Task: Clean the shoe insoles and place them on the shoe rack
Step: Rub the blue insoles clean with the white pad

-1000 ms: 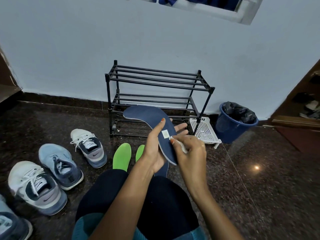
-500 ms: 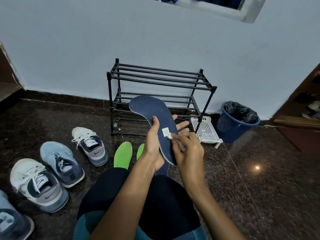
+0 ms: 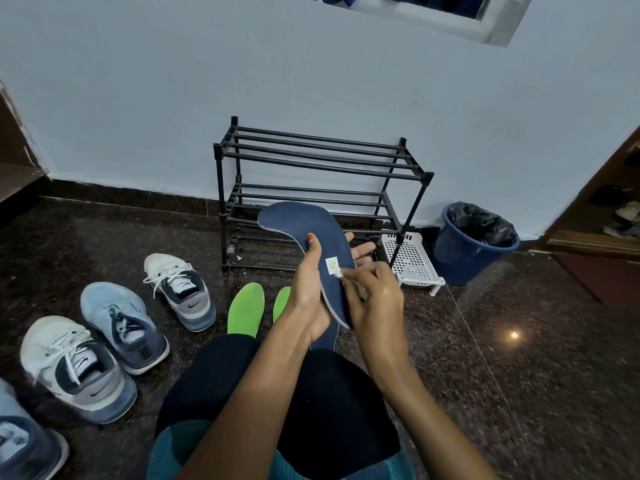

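Observation:
A dark blue insole (image 3: 311, 233) with a small white label is held up in front of the black shoe rack (image 3: 318, 174). My left hand (image 3: 311, 289) holds it from below, thumb on its top face and fingers spread behind. My right hand (image 3: 374, 299) pinches a small white cloth or wipe (image 3: 337, 273) against the insole beside the label. Two green insoles (image 3: 246, 310) lie on the floor below my hands. A second blue insole (image 3: 327, 336) shows partly under the held one. All shelves of the rack carry nothing.
Several sneakers (image 3: 180, 289) stand on the dark floor at the left. A white perforated tray (image 3: 412, 263) and a blue bin (image 3: 471, 251) with a black liner sit right of the rack. My knees fill the bottom centre. A wooden doorway is at right.
The held insole has lifted slightly and tilted more upright. My right hand moved the white wipe from the insole's edge up beside the label.

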Demonstrator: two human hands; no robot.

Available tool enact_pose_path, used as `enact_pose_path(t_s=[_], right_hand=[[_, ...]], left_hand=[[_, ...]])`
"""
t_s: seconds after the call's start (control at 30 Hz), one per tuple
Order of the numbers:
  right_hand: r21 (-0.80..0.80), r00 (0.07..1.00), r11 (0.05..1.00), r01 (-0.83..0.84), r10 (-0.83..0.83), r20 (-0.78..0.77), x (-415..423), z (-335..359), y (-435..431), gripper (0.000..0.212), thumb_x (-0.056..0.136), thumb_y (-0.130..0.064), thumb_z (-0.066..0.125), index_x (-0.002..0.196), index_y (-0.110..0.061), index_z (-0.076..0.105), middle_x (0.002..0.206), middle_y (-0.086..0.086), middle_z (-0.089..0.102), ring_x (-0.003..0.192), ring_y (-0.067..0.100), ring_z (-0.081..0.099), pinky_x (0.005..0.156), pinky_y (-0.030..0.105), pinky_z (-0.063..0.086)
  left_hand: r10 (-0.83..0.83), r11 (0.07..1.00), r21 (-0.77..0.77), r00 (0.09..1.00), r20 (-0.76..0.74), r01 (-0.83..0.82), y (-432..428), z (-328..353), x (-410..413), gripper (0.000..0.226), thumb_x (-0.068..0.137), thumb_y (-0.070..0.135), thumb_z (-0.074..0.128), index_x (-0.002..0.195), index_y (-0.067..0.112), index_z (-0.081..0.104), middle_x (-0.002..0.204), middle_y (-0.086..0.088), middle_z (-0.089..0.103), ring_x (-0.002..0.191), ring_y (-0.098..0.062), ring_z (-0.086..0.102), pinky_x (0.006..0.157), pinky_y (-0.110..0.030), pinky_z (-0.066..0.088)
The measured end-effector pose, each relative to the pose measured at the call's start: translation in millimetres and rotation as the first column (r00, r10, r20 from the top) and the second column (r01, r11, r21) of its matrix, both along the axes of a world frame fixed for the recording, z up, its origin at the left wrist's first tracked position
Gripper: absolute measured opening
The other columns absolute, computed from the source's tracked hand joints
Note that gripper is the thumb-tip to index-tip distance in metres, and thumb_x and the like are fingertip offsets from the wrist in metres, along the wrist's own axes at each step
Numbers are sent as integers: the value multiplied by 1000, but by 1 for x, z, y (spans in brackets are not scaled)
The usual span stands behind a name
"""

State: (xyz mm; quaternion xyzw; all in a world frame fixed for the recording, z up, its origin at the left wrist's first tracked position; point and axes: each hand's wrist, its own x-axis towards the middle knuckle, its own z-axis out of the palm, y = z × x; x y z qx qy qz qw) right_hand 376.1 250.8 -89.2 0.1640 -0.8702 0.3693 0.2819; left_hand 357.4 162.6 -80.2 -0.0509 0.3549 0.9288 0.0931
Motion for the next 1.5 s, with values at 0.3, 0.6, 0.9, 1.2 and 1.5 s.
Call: enact_pose_path(t_s=[0.3,0.6,0.9,1.2,1.5], right_hand=[[-78,993,992,-104,107,42,15,-3,-3,18,80,-8,56,87,-1,71,81,4,54,74,15,56,71,4,38],[-36,1000,999,31,-31,-1,-12,6,-3,12,86,1,58,95,0,66,88,1,49,82,22,54,70,16,36],[-83,998,996,-43,46,42,4,-4,-5,14,83,0,61,92,-5,70,86,3,55,80,17,55,72,6,37],[-50,999,999,16,-15,30,-12,7,-7,15,87,-3,58,98,-4,68,89,2,52,85,20,53,72,11,35],[-79,999,997,5,-1,51,8,-11,-2,15,83,2,62,93,-5,70,86,-2,51,83,21,54,73,9,35]], left_hand=[[54,997,62,998,17,-55,-2,0,-2,40,102,34,32,121,5,51,94,-12,73,84,-16,71,75,-24,57],[123,992,18,991,47,-124,2,1,1,29,99,8,35,112,5,60,103,-10,71,93,-19,68,75,-25,58],[191,979,61,980,54,-194,3,13,8,33,101,7,32,88,3,62,116,-21,61,89,-20,64,87,-28,50],[197,975,97,979,47,-200,2,9,5,25,100,5,35,109,0,57,102,-15,68,82,-17,70,67,-24,58],[213,974,70,976,36,-215,0,11,5,29,102,7,31,96,4,59,97,-14,67,88,-21,66,79,-28,55]])
